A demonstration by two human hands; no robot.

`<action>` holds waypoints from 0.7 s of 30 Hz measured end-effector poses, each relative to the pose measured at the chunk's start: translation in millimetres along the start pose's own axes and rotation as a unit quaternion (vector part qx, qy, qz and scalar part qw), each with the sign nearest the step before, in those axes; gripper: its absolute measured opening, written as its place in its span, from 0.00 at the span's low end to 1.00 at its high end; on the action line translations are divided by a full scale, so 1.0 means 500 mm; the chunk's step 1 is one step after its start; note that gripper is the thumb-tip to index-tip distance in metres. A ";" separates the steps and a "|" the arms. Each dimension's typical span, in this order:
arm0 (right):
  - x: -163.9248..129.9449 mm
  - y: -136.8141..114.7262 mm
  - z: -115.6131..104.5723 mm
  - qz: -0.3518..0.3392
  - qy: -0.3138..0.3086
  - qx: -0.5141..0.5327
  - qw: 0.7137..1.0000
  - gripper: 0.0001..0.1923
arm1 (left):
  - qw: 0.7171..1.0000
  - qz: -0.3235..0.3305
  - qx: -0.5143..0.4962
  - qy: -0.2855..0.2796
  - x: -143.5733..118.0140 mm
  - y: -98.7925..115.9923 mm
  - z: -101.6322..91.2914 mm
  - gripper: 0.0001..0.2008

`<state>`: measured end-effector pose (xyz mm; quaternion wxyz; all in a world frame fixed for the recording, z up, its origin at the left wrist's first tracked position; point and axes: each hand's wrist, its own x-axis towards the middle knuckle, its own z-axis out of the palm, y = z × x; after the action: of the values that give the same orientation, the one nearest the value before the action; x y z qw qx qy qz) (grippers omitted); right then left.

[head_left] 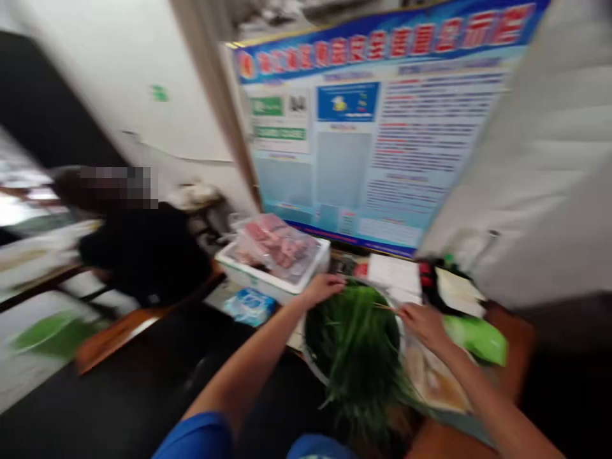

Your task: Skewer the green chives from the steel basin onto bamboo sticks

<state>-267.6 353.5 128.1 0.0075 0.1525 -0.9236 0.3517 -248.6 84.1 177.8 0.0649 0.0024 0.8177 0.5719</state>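
Here, both hands at a basin of greens, low centre of the frame.
Left hand (324,287) rests open on the basin (310,357) rim; right hand (423,322) pinches a thin stick beside the leafy greens (356,347) — beyond, a white box (272,280) of bagged meat, then a poster (377,127).

No text legible; frame heavily motion-blurred. Wall poster (382,127): red characters on its blue top band, unreadable. Below the band, green and blue label blocks at the poster's left, dense lines of small print at its right, all smeared. No brands or numbers readable.
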 end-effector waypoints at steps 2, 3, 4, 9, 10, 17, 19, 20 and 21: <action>-0.002 0.026 -0.021 -0.036 -0.021 -0.045 0.998 0.11 | 1.000 0.005 0.012 -0.026 0.029 -0.008 -0.025 0.19; -0.002 0.036 -0.031 -0.051 -0.022 -0.064 0.996 0.12 | 0.999 0.000 0.011 -0.036 0.043 -0.012 -0.028 0.20; -0.002 0.044 -0.039 -0.063 -0.020 -0.077 0.995 0.13 | 0.998 -0.007 0.000 -0.056 0.052 -0.013 -0.025 0.21; -0.012 0.056 -0.063 -0.090 0.001 -0.103 0.991 0.16 | 0.984 0.015 -0.137 -0.114 0.032 0.001 0.016 0.30; -0.015 0.055 -0.067 -0.091 0.005 -0.104 0.990 0.16 | 0.980 0.027 -0.157 -0.120 0.023 0.002 0.025 0.35; -0.006 -0.039 -0.124 -0.091 0.022 -0.100 0.991 0.17 | 0.978 -0.025 -0.111 -0.175 -0.020 -0.042 0.079 0.50; 0.006 -0.096 -0.151 -0.118 0.034 -0.083 0.989 0.17 | 0.982 -0.030 -0.103 -0.155 -0.030 -0.063 0.073 0.49; 0.012 -0.126 -0.165 -0.135 0.044 -0.073 0.987 0.18 | 0.985 -0.020 -0.102 -0.139 -0.034 -0.072 0.063 0.49; 0.017 -0.156 -0.178 -0.150 0.050 -0.061 0.985 0.18 | 0.987 -0.005 -0.102 -0.122 -0.037 -0.079 0.050 0.49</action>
<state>-261.8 353.8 246.6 0.1159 0.2710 -0.9083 0.2970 -224.8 92.4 134.4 0.1665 0.0616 0.7412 0.6474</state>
